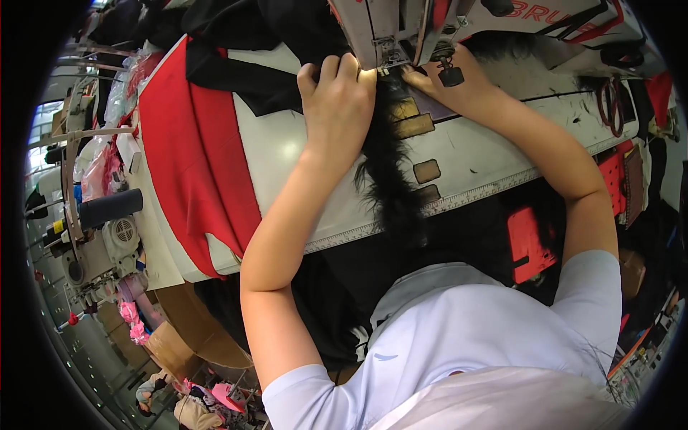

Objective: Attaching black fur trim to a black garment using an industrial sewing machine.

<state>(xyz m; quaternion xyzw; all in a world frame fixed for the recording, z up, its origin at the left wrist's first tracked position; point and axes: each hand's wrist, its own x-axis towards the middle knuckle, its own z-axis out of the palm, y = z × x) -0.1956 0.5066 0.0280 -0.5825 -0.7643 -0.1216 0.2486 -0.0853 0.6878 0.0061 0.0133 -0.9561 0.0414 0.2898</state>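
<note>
Where the head view looks down, one strip of black furry fabric lies across the white sewing table, soft, limp, best pinched at its edge; the left hand clenches it, the right hand presses flat beside one sewing machine; one red cloth alongside

Left hand, right hand press black furry strip under sewing machine.
</note>
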